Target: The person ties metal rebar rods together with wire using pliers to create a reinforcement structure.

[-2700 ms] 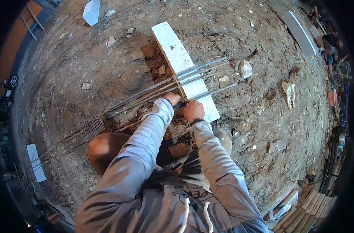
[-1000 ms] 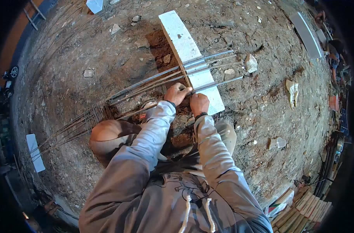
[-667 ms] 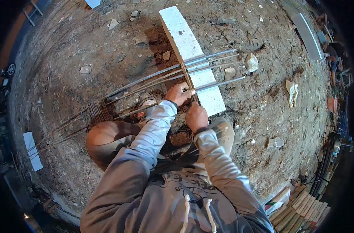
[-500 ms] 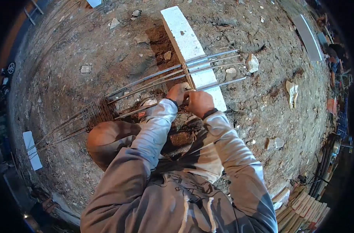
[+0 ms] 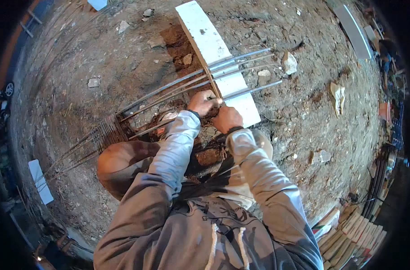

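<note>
Several long metal bars (image 5: 166, 87) run from lower left to upper right and lie across a white block (image 5: 227, 63). A thin rusty metal stirrup (image 5: 212, 83) crosses them at the block's near edge. At the stirrup's lower end is my left hand (image 5: 205, 103), its fingers pinched near a bar; what they hold is too small to make out. My right hand (image 5: 228, 119) is closed just beside it, below the lowest bar. Farther left, a bundle of rusty stirrups (image 5: 110, 133) surrounds the bars next to my knee.
A second white block (image 5: 41, 182) supports the bars' far left ends. Stones (image 5: 289, 63) and a crumpled piece (image 5: 337, 97) lie on the dirt at right. Stacked wooden strips (image 5: 353, 238) are at lower right, a grey board (image 5: 353, 32) at upper right.
My right hand has moved slightly down and left, turning knuckles up, and a small gap now shows between my hands. The view has shifted a little.
</note>
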### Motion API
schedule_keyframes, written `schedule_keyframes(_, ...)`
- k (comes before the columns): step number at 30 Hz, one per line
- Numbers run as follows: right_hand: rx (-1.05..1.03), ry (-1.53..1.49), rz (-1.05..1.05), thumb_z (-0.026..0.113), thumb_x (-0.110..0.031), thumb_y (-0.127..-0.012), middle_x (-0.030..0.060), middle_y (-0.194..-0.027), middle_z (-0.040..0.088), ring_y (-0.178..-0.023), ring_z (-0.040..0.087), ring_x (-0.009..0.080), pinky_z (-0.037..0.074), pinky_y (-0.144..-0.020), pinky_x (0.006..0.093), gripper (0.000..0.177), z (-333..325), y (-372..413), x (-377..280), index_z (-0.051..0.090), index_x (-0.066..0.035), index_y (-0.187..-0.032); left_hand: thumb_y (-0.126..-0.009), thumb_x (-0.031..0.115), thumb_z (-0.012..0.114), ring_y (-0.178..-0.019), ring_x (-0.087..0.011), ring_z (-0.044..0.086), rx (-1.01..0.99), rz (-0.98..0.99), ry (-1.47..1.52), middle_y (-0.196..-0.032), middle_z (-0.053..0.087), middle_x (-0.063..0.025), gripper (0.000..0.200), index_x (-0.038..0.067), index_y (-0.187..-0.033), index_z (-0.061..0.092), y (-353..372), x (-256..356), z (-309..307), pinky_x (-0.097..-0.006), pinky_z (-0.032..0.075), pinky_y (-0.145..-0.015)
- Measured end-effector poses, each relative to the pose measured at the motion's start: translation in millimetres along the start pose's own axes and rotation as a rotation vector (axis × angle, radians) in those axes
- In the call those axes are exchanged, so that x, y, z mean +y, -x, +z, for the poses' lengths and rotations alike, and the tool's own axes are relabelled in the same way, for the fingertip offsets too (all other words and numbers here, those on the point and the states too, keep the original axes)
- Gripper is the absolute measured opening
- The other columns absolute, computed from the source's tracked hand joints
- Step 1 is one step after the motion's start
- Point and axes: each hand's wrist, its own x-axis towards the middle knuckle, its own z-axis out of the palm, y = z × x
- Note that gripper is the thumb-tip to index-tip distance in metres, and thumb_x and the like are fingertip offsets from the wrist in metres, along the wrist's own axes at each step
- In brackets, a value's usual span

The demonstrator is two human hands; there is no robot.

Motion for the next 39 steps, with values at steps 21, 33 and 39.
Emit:
schedule_keyframes(21,0.236,-0.344,0.55,0.05,-0.014,-0.081,0.0205,-0.084,0.062,-0.075,0.061,0.038,0.049,-0.07,0.0469,0.016,190.1,199.3,273.0,0.059,-0.006,-0.09,-0.086,0.051,0.049,-0.076,-0.0293,0.061,0.29,-0.157,-0.36,-0.085,0.064,-0.0187,0.055,-0.001,-0.093,0.065,36.3,15.2,33.3,-0.0381,0.046,-0.07)
schedule_keyframes(33,-0.033,-0.333,0.516,0.055,-0.033,-0.078,0.0238,-0.114,0.047,-0.101,0.052,0.0402,0.045,-0.083,0.045,0.053,211.6,126.6,246.1,0.039,0.0,-0.116,-0.083,0.031,0.063,-0.054,-0.0063,0.045,0.198,-0.3,0.636,-0.07,0.054,0.0005,0.032,0.003,-0.098,0.062,30.8,-17.5,49.6,-0.02,0.038,-0.046)
schedule_keyframes(39,-0.035,-0.711,0.434,0.059,-0.03,-0.071,0.0227,-0.075,0.06,-0.085,0.058,0.0396,0.047,-0.076,0.0405,0.039,140.4,141.9,288.9,0.057,0.0,-0.096,-0.084,0.029,0.062,-0.048,-0.0033,0.038,0.246,-0.335,0.668,-0.067,0.05,0.0036,0.024,0.006,-0.093,0.064,36.1,-1.4,57.0,-0.0189,0.028,-0.04)
